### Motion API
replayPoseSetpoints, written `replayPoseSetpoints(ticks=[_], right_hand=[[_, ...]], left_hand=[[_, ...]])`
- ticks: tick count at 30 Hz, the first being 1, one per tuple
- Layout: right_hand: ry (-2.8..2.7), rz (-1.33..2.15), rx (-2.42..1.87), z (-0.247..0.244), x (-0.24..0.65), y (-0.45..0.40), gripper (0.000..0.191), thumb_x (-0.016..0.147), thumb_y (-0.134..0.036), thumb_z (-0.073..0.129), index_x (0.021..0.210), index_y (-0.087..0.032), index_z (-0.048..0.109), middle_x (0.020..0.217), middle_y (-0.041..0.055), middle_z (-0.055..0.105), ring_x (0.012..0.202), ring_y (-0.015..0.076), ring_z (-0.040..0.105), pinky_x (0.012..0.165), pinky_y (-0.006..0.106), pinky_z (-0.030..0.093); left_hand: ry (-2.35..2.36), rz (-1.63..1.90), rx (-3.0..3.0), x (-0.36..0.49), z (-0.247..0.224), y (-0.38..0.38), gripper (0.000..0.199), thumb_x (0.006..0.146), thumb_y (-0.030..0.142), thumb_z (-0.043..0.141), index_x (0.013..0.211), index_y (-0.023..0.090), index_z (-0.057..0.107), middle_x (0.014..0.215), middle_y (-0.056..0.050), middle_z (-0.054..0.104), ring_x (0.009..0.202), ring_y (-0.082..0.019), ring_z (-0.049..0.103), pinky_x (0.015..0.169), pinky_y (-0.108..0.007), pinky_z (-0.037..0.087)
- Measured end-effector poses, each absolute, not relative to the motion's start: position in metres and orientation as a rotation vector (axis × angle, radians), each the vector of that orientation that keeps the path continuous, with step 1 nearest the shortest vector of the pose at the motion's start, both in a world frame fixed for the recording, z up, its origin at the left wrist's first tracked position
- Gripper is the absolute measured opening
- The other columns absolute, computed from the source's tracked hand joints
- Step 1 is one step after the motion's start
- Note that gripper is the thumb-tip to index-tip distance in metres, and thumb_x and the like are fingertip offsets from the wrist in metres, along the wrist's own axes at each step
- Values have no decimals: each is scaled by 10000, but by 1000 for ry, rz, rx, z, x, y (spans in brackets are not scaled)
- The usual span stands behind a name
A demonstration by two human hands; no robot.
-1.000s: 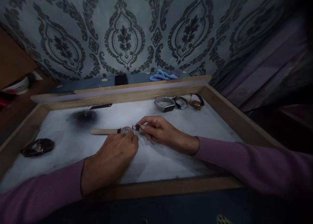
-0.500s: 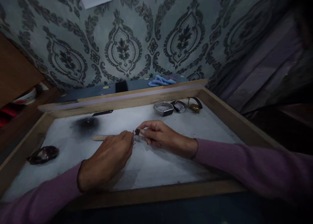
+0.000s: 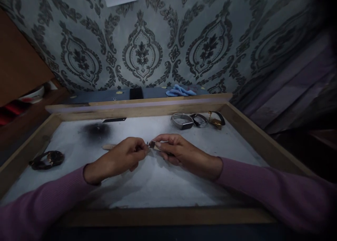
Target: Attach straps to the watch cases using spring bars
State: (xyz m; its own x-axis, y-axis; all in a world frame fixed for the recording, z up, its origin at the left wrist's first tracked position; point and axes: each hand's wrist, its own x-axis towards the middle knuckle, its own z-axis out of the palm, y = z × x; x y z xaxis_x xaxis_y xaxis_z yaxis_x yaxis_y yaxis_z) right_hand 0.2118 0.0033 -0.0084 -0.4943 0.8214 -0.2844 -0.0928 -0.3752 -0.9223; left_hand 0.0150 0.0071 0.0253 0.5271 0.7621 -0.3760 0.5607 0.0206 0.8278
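My right hand [image 3: 181,151] is closed, with thumb and fingers pinching a small flat strap-like piece [image 3: 153,145], dark at its tip and pale along its side. Close against that tip, my left hand [image 3: 126,156] is closed, its thumb and forefinger pressed together beside a thin dark bit [image 3: 147,144] too small to name. Behind the left hand a beige watch strap [image 3: 108,147] with holes lies on the white surface, partly covered by the hand. Whether the strap and the held piece are joined is hidden.
A wooden-framed tray [image 3: 158,109] surrounds the work surface. At its back right lie a silver-grey watch [image 3: 182,121], a black watch [image 3: 199,120] and a gold watch [image 3: 216,121]. A dark watch [image 3: 48,159] lies left, a black flat strip [image 3: 114,120] behind. Beyond sits a blue cloth [image 3: 180,90].
The view has shifted slightly. My left hand has turned and drawn its fingers in, showing more of the thumb side. My right hand keeps its grip on the strap-like piece.
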Motion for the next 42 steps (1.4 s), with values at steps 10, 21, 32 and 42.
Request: replayPoseSetpoints(ticks=[10, 21, 32, 42], right_hand=[[-1234, 1915, -1060, -8, 212, 3, 168, 865, -298, 625, 920, -140, 605, 511, -71, 500, 370, 26, 287, 358, 186, 147], [-1243, 1911, -1058, -9, 212, 3, 179, 857, -304, 628, 926, -141, 599, 505, -75, 504, 366, 25, 288, 358, 185, 156], [-1326, 1873, -1036, -13, 210, 2, 195, 866, -329, 608, 930, -147, 578, 497, -76, 491, 370, 32, 291, 365, 187, 148], [-1475, 1736, -1078, -14, 207, -1, 251, 855, -383, 617, 926, -143, 604, 482, -80, 462, 395, 43, 298, 381, 191, 186]], left_hand=[[1120, 245, 1631, 14, 23, 10, 213, 828, 374, 502, 810, 164, 534, 542, 64, 457, 466, -82, 429, 461, -215, 305], [1130, 250, 1611, 14, 19, 12, 148, 819, 306, 516, 789, 161, 528, 537, 75, 440, 447, -71, 404, 445, -212, 290], [1120, 248, 1599, 15, 18, 13, 130, 806, 292, 520, 788, 164, 530, 530, 79, 436, 448, -71, 387, 452, -214, 287], [1139, 270, 1529, 18, 19, 12, 108, 800, 270, 510, 745, 177, 509, 495, 88, 409, 428, -69, 345, 433, -210, 251]])
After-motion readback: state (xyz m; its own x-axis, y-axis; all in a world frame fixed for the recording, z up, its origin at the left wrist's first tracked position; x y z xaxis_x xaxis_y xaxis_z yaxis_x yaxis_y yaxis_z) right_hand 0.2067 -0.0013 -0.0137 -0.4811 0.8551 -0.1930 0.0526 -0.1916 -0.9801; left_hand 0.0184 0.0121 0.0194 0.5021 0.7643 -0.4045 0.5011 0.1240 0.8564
